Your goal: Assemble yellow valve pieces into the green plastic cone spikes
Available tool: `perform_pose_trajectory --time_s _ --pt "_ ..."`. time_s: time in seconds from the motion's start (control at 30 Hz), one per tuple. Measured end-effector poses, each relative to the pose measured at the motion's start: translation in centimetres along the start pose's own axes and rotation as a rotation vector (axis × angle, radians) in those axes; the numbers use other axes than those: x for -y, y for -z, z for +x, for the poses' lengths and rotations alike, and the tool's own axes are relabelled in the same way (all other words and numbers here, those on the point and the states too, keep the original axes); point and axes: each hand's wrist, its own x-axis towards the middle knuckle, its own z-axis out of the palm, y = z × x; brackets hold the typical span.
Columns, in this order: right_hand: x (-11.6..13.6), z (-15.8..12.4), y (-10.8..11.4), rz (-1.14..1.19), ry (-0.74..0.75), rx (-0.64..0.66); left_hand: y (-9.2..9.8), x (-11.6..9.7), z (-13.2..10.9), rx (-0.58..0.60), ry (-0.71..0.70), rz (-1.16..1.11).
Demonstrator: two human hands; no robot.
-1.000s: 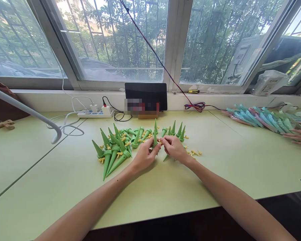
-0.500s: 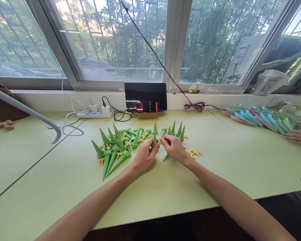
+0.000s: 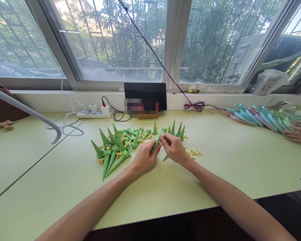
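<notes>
My left hand (image 3: 145, 156) is closed round a green plant watering spike (image 3: 157, 142), whose point leans up and to the right. Close beside it, my right hand (image 3: 175, 147) is pinched at the spike's right side; what lies between those fingertips is hidden. Another green spike pokes out below my right hand. To the left lies a heap of green spikes (image 3: 112, 152), some upright, some on their sides, mixed with small yellow valve pieces (image 3: 119, 154). Behind my right hand stand several green spikes (image 3: 173, 128), and loose yellow pieces (image 3: 193, 153) lie to its right.
A black tablet (image 3: 145, 92) leans on the sill behind a small brown block (image 3: 147, 115). At the left are a power strip (image 3: 95, 114) and a white lamp arm (image 3: 27, 112). Bagged coloured parts (image 3: 261, 117) and another person's hand (image 3: 298, 134) are at the right.
The spike in my left hand has tipped from upright to leaning right. My right hand stays pinched close by, nearly in the same place.
</notes>
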Motion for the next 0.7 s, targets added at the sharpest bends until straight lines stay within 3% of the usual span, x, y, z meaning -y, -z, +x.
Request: perform_pose_trajectory --time_s 0.7 --pt "0.52 -0.38 -0.03 -0.041 0.139 -0.034 0.12 -0.08 0.08 -0.014 -0.034 0.034"
